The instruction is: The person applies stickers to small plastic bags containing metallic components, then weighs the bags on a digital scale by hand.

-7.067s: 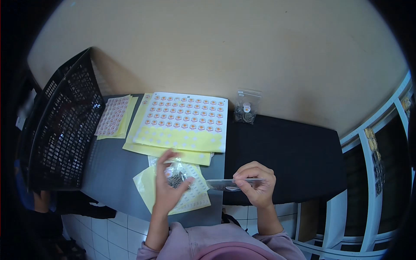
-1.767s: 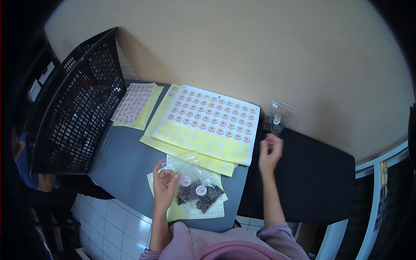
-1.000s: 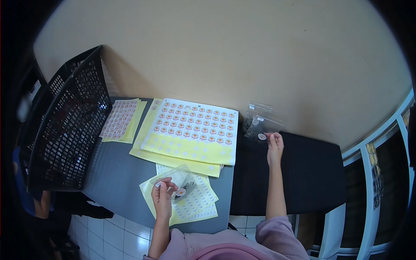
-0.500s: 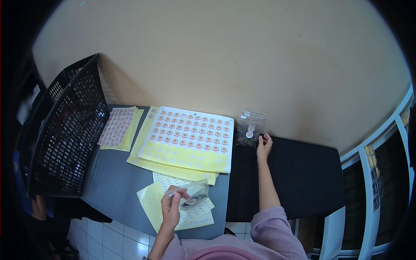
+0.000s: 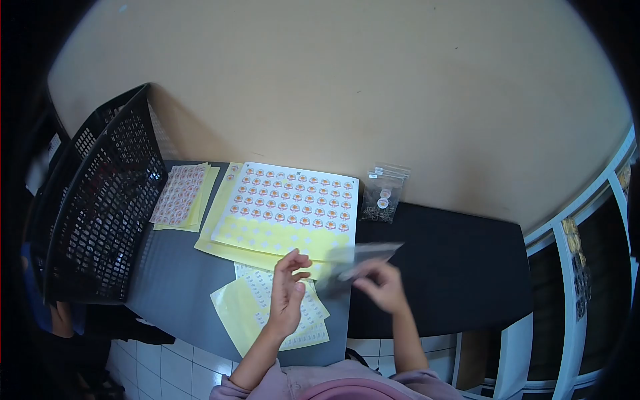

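Observation:
A clear zip bag [image 5: 365, 253], smeared by motion, is pinched in my right hand [image 5: 383, 285] above the right edge of the grey table. Dark contents in its lower part show only as a blur. My left hand [image 5: 288, 293] is raised just left of the bag, fingers apart and slightly curled, with nothing in it. Beneath that hand lie smaller yellow-backed label sheets [image 5: 243, 313]. Behind them rests a large sheet of round stickers [image 5: 293, 200], its lower rows peeled to yellow. More zip bags [image 5: 382, 199], bearing round stickers and dark contents, lie overlapped by the wall.
Black perforated baskets [image 5: 107, 200] stand at the left end of the grey table [image 5: 163, 280]. Beside them is a smaller stack of sticker sheets [image 5: 180, 193]. A black-covered surface [image 5: 460, 273] adjoins on the right, with a white-framed rack [image 5: 563, 287] beyond it. Someone's arm [image 5: 61, 319] shows at far left.
The zip bag has passed from my left hand to my right. My right hand has come back from the bags by the wall toward my left hand, which has opened and shifted right.

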A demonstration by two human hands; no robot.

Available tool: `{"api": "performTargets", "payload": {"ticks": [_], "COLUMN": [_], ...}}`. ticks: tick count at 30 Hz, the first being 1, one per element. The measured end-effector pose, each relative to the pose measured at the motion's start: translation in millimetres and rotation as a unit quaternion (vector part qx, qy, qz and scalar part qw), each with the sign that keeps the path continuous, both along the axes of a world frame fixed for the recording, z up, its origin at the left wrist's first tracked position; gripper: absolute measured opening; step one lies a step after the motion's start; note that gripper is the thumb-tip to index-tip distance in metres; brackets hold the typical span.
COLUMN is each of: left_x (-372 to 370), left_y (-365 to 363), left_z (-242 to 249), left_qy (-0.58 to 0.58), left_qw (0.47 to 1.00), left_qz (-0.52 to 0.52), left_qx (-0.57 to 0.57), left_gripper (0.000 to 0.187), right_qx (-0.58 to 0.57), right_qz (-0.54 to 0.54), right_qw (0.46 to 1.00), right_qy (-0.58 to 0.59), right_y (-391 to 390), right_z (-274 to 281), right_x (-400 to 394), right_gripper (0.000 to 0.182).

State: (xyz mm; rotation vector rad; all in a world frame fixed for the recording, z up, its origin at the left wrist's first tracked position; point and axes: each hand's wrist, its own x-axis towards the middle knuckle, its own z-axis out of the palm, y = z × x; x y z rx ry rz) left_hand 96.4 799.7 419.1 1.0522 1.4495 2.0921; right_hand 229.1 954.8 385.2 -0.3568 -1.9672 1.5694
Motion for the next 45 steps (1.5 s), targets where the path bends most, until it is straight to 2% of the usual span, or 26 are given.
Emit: {"api": "performTargets", "payload": {"ticks": [2,3,5,7,11,12,13,14,16,17,19,23,26,31,35,39,41,45], "left_x": [-8,-10,-15,-20,-24,-24,-25,-26,-28,-29,-33,-38,-39,-38,-35,-35,-34,-28], "left_y": [-8,-15,-29,-42,-66,-71,-77,-83,-95,-101,-113,-128,-133,-134,-126,-130,-133,-140], "left_z": [-1,-5,-15,-26,-45,-47,-50,-53,-58,-61,-69,-76,-81,-87,-78,-82,-85,-86], "left_qy": [0.011,0.006,0.000,0.001,-0.009,-0.011,-0.011,-0.009,-0.001,-0.001,-0.003,-0.028,-0.014,0.029,0.007,0.013,0.004,-0.041], "left_qw": [1.000,1.000,0.999,0.995,0.986,0.983,0.983,0.977,0.963,0.962,0.950,0.937,0.936,0.931,0.927,0.912,0.907,0.921], "left_qz": [0.002,0.022,0.041,0.078,0.129,0.148,0.150,0.177,0.231,0.233,0.278,0.320,0.327,0.342,0.369,0.402,0.417,0.388], "left_qx": [0.000,-0.013,-0.027,-0.056,-0.104,-0.107,-0.107,-0.119,-0.141,-0.142,-0.139,-0.135,-0.131,-0.122,-0.075,-0.081,-0.058,-0.026], "left_gripper": [0.037,0.036,0.034,0.034,0.027,0.027,0.027,0.027,0.026,0.026,0.026,0.025,0.023,0.019,0.019,0.020,0.018,0.011], "right_qx": [-0.121,-0.072,-0.093,-0.088,-0.113,0.056,0.222,0.222,0.301,0.300,0.166,0.138,0.177,0.124,0.095,0.119,0.155,0.197], "right_qz": [-0.101,-0.148,-0.196,-0.207,-0.182,-0.253,-0.315,-0.313,-0.386,-0.384,-0.329,-0.343,-0.340,-0.356,-0.364,-0.423,-0.495,-0.498], "right_qw": [0.984,0.980,0.973,0.974,0.977,0.965,0.917,0.918,0.865,0.866,0.927,0.926,0.919,0.925,0.926,0.896,0.853,0.844], "right_qy": [0.079,0.116,0.078,0.003,0.008,-0.047,-0.101,-0.100,-0.114,-0.114,-0.069,-0.076,-0.090,-0.050,-0.042,-0.066,-0.047,-0.011], "right_y": [34,52,101,140,168,170,167,165,160,161,162,162,162,164,160,138,122,81], "right_z": [-7,-2,-29,-61,-105,-109,-108,-106,-104,-106,-105,-94,-101,-118,-120,-114,-105,-60], "right_x": [2,-3,-1,-7,-32,-34,-38,-41,-44,-46,-46,-40,-39,-41,-40,-34,-29,-19], "right_gripper": [0.027,0.027,0.025,0.024,0.026,0.026,0.026,0.026,0.025,0.025,0.022,0.019,0.025,0.043,0.047,0.051,0.051,0.036]}}
